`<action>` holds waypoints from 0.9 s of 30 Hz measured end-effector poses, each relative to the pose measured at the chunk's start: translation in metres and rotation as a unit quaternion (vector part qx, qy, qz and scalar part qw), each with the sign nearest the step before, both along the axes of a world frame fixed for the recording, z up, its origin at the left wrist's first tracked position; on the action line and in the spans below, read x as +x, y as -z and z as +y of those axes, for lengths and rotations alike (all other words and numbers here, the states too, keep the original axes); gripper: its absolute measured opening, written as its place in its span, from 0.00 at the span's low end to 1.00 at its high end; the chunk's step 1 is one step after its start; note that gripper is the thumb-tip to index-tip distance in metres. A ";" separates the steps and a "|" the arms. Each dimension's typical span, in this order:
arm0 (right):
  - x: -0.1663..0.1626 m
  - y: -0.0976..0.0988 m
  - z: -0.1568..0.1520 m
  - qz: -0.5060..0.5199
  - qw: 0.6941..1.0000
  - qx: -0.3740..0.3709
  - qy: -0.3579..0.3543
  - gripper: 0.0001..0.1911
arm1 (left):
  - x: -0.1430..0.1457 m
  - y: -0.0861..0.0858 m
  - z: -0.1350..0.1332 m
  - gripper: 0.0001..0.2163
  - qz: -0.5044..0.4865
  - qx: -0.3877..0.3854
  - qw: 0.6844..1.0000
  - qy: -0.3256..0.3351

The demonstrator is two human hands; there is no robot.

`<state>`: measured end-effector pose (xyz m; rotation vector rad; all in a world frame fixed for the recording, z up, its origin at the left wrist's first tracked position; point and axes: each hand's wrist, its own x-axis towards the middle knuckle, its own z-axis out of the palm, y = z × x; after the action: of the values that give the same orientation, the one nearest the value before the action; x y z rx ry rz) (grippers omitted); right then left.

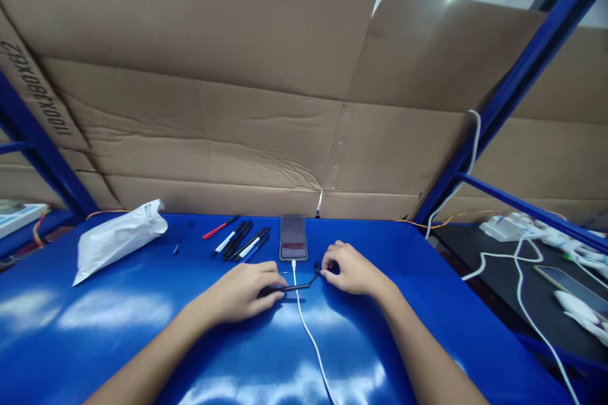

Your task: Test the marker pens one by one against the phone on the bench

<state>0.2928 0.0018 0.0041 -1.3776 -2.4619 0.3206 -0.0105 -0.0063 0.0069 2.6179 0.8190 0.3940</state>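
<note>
My left hand (242, 294) grips a thin black pen (287, 288) that lies level just above the blue table top (142, 323). My right hand (351, 269) pinches the pen's far end with its fingertips, though the fingers hide the exact contact. Between my hands lies a smartphone (293, 237) with a blurred screen, propped up and plugged into a white charging cable (304, 323), which runs toward me under the pen. Beyond my left hand lie a loose group of black pens (240, 242) and a red-and-black pen (218, 228).
A crumpled white plastic bag (118, 243) lies at the table's far left. Cardboard sheets (213, 126) line the back, between blue steel rack uprights (517, 88). At right, a lower dark surface (522, 304) holds white cables and a white power strip (508, 228).
</note>
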 end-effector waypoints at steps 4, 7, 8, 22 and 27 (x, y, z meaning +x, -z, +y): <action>-0.001 0.000 -0.001 -0.010 1.000 -0.001 0.002 0.01 | -0.006 0.000 0.006 0.13 -0.004 0.039 0.998 -0.046; -0.001 -0.002 -0.001 -0.011 1.000 -0.005 -0.004 0.03 | -0.008 0.001 0.009 0.13 -0.002 0.060 0.995 -0.074; 0.000 -0.004 -0.002 -0.007 1.000 -0.007 -0.008 0.03 | -0.008 0.001 0.009 0.13 -0.004 0.064 0.995 -0.082; -0.017 -0.021 -0.019 0.104 0.994 0.009 -0.040 0.05 | -0.001 0.003 0.005 0.12 -0.031 0.044 0.995 -0.084; -0.016 -0.022 -0.019 0.104 0.993 0.015 -0.051 0.06 | -0.002 0.004 0.006 0.13 -0.045 0.041 0.995 -0.078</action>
<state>0.2768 -0.0173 0.0257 -1.1466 -2.3583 0.4241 -0.0126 -0.0005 0.0025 2.5973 1.0012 0.5957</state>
